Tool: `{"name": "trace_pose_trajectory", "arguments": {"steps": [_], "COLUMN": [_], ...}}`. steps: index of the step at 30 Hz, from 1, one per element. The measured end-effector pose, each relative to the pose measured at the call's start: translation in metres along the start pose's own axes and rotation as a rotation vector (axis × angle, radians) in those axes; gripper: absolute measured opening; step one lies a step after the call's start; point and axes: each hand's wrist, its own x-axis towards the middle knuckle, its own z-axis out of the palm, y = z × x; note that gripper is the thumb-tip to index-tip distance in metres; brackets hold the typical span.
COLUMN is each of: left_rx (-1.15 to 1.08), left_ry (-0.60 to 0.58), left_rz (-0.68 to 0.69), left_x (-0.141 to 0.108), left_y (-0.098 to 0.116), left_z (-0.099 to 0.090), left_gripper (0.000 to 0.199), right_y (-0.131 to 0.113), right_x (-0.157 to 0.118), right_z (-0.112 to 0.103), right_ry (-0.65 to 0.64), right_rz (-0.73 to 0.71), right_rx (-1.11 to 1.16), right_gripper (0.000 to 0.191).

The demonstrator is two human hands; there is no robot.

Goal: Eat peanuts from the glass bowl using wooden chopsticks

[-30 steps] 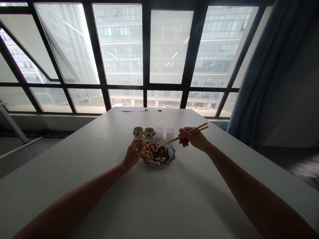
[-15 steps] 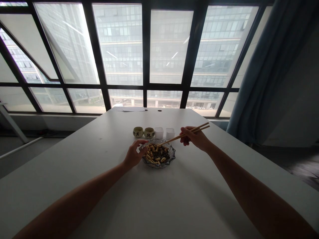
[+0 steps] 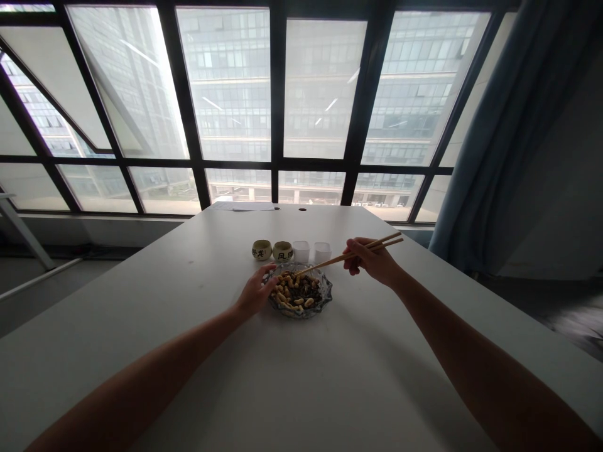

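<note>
A clear glass bowl (image 3: pixel 326 302) with a scalloped rim stands on the white table in front of me. Peanuts in their shells (image 3: pixel 281 296) lie mostly on its left and front side, mixed with small dark seeds (image 3: pixel 305 290). My left hand (image 3: pixel 255 292) grips the bowl's left rim, thumb toward me and fingers at the far side. In my right hand (image 3: pixel 368 262) is a pair of wooden chopsticks (image 3: pixel 333 260), slanting down to the left. Their tips reach into the bowl among the peanuts and seeds; whether they pinch anything is too small to tell.
Just behind the bowl stand two greenish cups (image 3: pixel 262 250) with dark characters and two translucent white plastic cups (image 3: pixel 323 252), in a row. Papers (image 3: pixel 242 206) lie at the table's far edge. Windows rise beyond it, and a blue curtain (image 3: pixel 490 150) hangs at the right.
My left fingers have settled closer around the bowl's rim. My right hand has shifted slightly to the right with the chopsticks, whose tips stay in the bowl.
</note>
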Motion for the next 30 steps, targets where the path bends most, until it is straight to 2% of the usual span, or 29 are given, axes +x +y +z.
{"name": "trace_pose_trajectory", "arguments": {"steps": [6,12,20,25,30], "left_rx": [0.027,0.026,0.049,0.074,0.064], "left_ry": [-0.019,-0.041,-0.036,-0.044,-0.058], "left_rz": [-0.039,-0.051,-0.055,-0.086,-0.095], "left_x": [-0.001,0.000,0.001,0.000,0.001], "left_y": [0.001,-0.001,-0.001,0.004,0.004], "left_z": [-0.001,0.001,0.000,-0.001,-0.001], "left_gripper": [0.044,0.047,0.047,0.052,0.054], "right_y": [0.012,0.016,0.006,-0.002,0.003], "right_x": [0.006,0.008,0.002,-0.002,-0.004], "right_z": [-0.002,-0.002,0.003,0.020,0.033], "right_ry": [0.115,0.189,0.127,0.058,0.011], "right_rz": [0.078,0.146,0.111,0.050,0.037], "right_rx": [0.100,0.091,-0.127,-0.203,-0.212], "right_gripper": [0.051,0.051,0.062,0.064,0.059]}}
